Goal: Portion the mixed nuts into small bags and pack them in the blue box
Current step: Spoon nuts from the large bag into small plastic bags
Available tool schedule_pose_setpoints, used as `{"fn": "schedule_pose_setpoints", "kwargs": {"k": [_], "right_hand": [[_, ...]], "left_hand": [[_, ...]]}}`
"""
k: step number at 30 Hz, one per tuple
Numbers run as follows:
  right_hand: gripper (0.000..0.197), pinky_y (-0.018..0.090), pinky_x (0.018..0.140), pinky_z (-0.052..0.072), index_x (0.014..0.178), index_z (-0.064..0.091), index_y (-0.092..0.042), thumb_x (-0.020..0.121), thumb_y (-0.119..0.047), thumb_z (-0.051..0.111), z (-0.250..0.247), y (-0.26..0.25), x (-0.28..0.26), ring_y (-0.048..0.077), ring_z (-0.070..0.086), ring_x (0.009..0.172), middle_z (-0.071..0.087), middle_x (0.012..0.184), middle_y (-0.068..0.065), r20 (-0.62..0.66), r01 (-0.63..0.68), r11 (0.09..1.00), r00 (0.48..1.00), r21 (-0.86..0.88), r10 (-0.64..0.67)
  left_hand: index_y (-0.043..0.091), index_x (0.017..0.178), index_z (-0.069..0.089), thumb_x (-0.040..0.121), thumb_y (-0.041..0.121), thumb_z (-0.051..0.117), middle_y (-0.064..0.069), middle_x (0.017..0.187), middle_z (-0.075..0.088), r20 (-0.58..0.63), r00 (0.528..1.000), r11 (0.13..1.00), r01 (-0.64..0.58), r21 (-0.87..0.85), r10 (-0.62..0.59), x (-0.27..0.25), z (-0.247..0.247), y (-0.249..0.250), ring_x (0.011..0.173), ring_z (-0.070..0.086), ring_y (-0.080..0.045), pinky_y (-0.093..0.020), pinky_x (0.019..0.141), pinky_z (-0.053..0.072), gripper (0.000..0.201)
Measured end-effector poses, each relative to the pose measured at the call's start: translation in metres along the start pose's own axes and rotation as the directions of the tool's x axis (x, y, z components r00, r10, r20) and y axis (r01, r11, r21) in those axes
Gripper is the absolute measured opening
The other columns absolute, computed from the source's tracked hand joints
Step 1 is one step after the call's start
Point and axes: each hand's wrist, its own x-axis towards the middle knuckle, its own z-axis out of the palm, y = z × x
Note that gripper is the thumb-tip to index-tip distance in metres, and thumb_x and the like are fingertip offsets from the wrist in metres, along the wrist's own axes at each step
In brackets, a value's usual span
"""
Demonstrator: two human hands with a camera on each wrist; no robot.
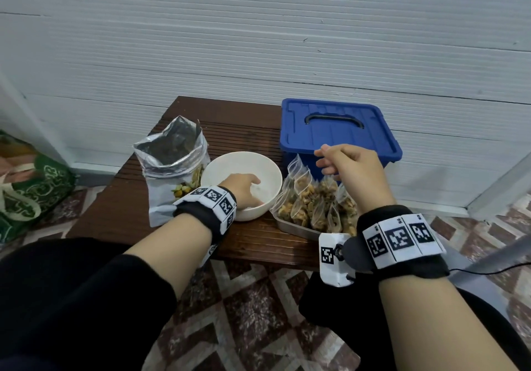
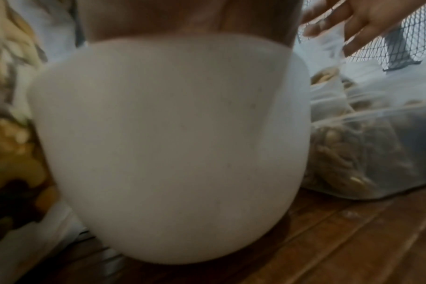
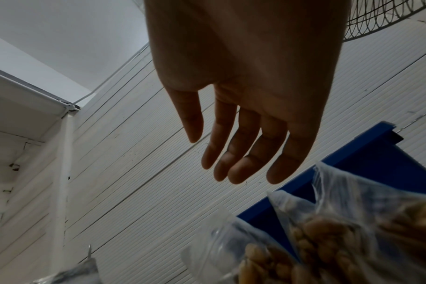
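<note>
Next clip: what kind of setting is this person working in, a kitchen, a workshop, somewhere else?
Most likely a room in a home, not a proper kitchen. The work sits on a low dark wooden table over patterned floor tiles, against a white ribbed panel wall. A wire-guarded fan shows in the right wrist view.

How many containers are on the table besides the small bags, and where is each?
4: foil nut pouch at left, white bowl in the middle, metal tray of filled bags at right, closed blue box behind the tray. Others may be hidden.
</note>
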Motion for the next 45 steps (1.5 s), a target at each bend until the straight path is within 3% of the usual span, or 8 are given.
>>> {"fn": "schedule_pose_setpoints", "kwargs": {"k": [8, 14, 19, 24, 28, 33, 36, 45], "right_hand": [[0.024, 0.038, 0.085, 0.053, 0.088, 0.074, -0.019, 0.094, -0.034, 0.056, 0.001, 0.001, 0.005, 0.016, 0.066, 0.08, 0.073, 0.087, 0.004, 0.011, -0.041, 0.997, 0.999, 0.058, 0.04], [0.024, 0.035, 0.083, 0.053, 0.088, 0.073, -0.018, 0.095, -0.032, 0.055, 0.003, -0.001, 0.006, 0.015, 0.065, 0.08, 0.072, 0.089, 0.005, 0.023, -0.034, 0.997, 0.999, 0.071, 0.032], [0.024, 0.033, 0.08, 0.052, 0.088, 0.073, -0.019, 0.095, -0.032, 0.054, 0.007, -0.003, 0.005, 0.016, 0.066, 0.082, 0.072, 0.088, 0.004, 0.031, -0.025, 0.997, 0.999, 0.075, 0.022], [0.018, 0.029, 0.077, 0.053, 0.089, 0.073, -0.017, 0.093, -0.028, 0.058, 0.007, -0.003, 0.004, 0.015, 0.065, 0.08, 0.073, 0.087, 0.005, 0.036, -0.015, 0.997, 0.999, 0.077, 0.012], [0.01, 0.023, 0.072, 0.053, 0.089, 0.071, -0.02, 0.089, -0.028, 0.064, 0.01, -0.003, 0.002, 0.01, 0.066, 0.08, 0.073, 0.088, 0.002, 0.046, 0.007, 0.999, 0.999, 0.048, -0.009], [0.028, 0.023, 0.081, 0.053, 0.103, 0.071, -0.018, 0.081, -0.035, 0.073, 0.013, -0.004, 0.001, 0.008, 0.066, 0.09, 0.072, 0.095, -0.001, 0.119, 0.051, 0.999, 0.992, -0.009, -0.049], [0.012, 0.022, 0.07, 0.053, 0.088, 0.073, -0.014, 0.083, -0.025, 0.073, 0.011, -0.007, 0.0, 0.004, 0.067, 0.071, 0.073, 0.081, 0.001, 0.165, 0.053, 0.999, 0.985, 0.007, -0.053], [0.007, 0.02, 0.054, 0.049, 0.083, 0.068, -0.015, 0.09, -0.015, 0.064, 0.001, -0.004, 0.003, 0.008, 0.056, 0.061, 0.064, 0.076, 0.006, 0.104, 0.046, 0.998, 0.993, 0.041, -0.05]], "left_hand": [[0.02, 0.111, 0.069, 0.092, 0.033, 0.06, -0.002, 0.115, 0.067, -0.081, 0.997, 0.999, -0.009, 0.035, 0.011, 0.004, 0.003, 0.007, 0.107, 0.059, -0.021, -0.035, 0.098, 0.047, 0.024], [0.018, 0.107, 0.066, 0.094, 0.028, 0.05, -0.005, 0.106, 0.066, -0.333, 0.941, 0.979, -0.01, -0.203, -0.059, -0.004, -0.009, 0.008, 0.098, 0.061, -0.025, -0.036, 0.089, 0.05, 0.023], [0.019, 0.105, 0.06, 0.098, 0.033, 0.049, -0.002, 0.101, 0.068, -0.447, 0.892, 0.873, -0.164, -0.459, -0.068, -0.012, -0.019, 0.011, 0.094, 0.062, -0.017, -0.028, 0.082, 0.047, 0.019], [0.028, 0.09, 0.057, 0.09, 0.031, 0.066, 0.005, 0.09, 0.065, -0.49, 0.869, 0.64, -0.34, -0.688, -0.065, -0.024, -0.024, 0.022, 0.076, 0.067, -0.008, -0.027, 0.076, 0.054, 0.009], [0.015, 0.091, 0.059, 0.091, 0.015, 0.065, -0.004, 0.086, 0.068, -0.463, 0.884, 0.419, -0.397, -0.817, -0.066, -0.033, -0.031, 0.037, 0.074, 0.07, -0.016, -0.024, 0.066, 0.056, 0.005], [0.006, 0.097, 0.055, 0.093, 0.007, 0.058, -0.006, 0.079, 0.071, -0.411, 0.911, 0.038, -0.41, -0.911, -0.028, -0.049, -0.036, 0.061, 0.072, 0.07, -0.015, -0.027, 0.073, 0.059, 0.004], [0.007, 0.098, 0.053, 0.092, 0.01, 0.059, -0.009, 0.085, 0.072, -0.408, 0.912, -0.1, -0.41, -0.907, -0.038, -0.056, -0.039, 0.067, 0.079, 0.071, -0.017, -0.028, 0.077, 0.058, 0.009], [0.015, 0.106, 0.059, 0.085, -0.003, 0.066, -0.007, 0.092, 0.071, -0.407, 0.913, 0.097, -0.403, -0.91, -0.023, -0.058, -0.034, 0.056, 0.083, 0.067, -0.014, -0.026, 0.075, 0.055, 0.029]]}}
